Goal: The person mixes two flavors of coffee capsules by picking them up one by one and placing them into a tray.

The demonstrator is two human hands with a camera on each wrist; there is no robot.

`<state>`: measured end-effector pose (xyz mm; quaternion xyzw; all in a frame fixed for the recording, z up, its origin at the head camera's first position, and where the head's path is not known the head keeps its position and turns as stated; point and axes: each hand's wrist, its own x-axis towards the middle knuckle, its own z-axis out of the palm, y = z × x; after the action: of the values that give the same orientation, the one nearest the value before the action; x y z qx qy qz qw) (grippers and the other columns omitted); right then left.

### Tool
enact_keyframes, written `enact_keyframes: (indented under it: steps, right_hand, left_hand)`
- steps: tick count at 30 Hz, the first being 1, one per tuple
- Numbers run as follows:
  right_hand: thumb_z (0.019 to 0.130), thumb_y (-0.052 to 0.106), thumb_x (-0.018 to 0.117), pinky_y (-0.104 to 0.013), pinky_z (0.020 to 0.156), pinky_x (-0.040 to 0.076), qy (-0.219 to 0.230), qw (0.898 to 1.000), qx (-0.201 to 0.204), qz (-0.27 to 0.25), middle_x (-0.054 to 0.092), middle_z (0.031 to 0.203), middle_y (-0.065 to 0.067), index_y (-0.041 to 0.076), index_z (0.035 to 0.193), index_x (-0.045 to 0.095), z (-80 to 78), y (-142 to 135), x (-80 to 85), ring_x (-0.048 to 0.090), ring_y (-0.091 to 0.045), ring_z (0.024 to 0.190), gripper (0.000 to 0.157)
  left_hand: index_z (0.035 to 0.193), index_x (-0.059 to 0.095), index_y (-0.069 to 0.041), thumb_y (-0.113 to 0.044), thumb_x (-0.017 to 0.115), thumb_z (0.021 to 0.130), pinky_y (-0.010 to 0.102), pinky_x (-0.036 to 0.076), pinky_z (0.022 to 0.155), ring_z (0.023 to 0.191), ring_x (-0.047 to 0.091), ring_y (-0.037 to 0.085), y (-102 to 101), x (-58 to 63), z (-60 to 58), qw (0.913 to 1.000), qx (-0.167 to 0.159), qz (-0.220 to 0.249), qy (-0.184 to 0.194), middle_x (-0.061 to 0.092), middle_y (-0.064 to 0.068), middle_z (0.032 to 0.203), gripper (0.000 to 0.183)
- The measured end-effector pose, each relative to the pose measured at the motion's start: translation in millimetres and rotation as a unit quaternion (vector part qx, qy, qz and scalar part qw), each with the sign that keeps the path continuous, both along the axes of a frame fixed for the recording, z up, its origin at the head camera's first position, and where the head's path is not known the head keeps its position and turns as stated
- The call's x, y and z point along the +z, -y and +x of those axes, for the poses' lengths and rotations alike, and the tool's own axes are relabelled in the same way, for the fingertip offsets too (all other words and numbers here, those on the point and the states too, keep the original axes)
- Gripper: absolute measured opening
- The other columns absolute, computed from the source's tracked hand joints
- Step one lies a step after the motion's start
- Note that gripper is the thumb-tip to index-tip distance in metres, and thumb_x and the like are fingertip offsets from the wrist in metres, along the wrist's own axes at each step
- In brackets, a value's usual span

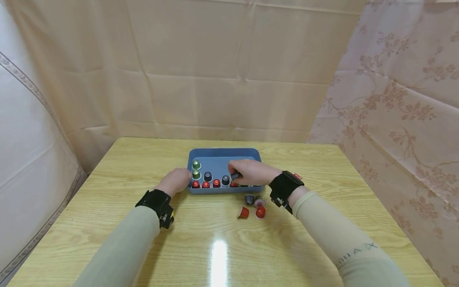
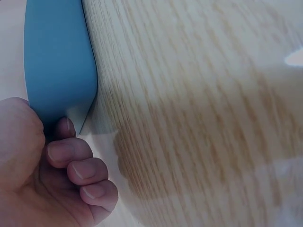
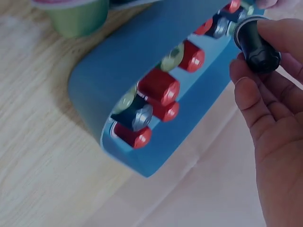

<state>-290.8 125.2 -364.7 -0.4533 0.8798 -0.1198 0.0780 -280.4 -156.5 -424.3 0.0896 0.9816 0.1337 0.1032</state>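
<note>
A blue tray (image 1: 225,191) holds coffee capsules in red, green and dark colours, such as a green capsule (image 1: 196,164) and a red capsule (image 3: 161,86). My right hand (image 1: 251,171) is over the tray's right part. Its thumb and fingers pinch a dark coffee capsule (image 3: 258,45), whose rim faces up and left in the right wrist view. At the tray's left end, my left hand (image 1: 175,180) grips the wall, its fingers (image 2: 80,170) curled by the corner. The right forearm and hand hide some capsules in the head view.
On the wooden table (image 1: 201,231), in front of the tray's right half, lie several loose capsules, among them a tipped red capsule (image 1: 243,212) and a dark capsule (image 1: 249,199). A beige curtain (image 1: 222,79) hangs behind the table.
</note>
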Motion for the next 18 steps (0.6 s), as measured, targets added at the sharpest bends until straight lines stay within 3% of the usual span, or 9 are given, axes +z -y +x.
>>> enact_keyframes:
  steps: [11, 18]
  right_hand:
    - [0.098, 0.009, 0.066, -0.034, 0.078, 0.047, -0.009, 0.999, -0.032, 0.023, 0.057, 0.098, -0.002, 0.009, 0.106, 0.055, -19.7, -4.7, -2.9, 0.053, -0.016, 0.086, 0.013]
    - [0.099, 0.007, 0.063, -0.037, 0.083, 0.050, -0.018, 0.997, -0.054, 0.047, 0.058, 0.108, -0.008, 0.006, 0.116, 0.061, -28.9, -1.4, -5.9, 0.056, -0.020, 0.093, 0.017]
  left_hand:
    - [0.107, 0.067, 0.002, -0.014, 0.043, 0.107, 0.036, 0.043, 0.076, 0.078, 0.052, 0.025, 0.9, -3.6, -4.2, 0.9999, -0.006, -0.012, -0.006, 0.054, 0.010, 0.084, 0.029]
    - [0.109, 0.067, 0.003, -0.014, 0.042, 0.108, 0.037, 0.044, 0.077, 0.079, 0.052, 0.025, 1.1, -2.7, -3.9, 0.9998, -0.007, -0.015, -0.006, 0.055, 0.010, 0.085, 0.030]
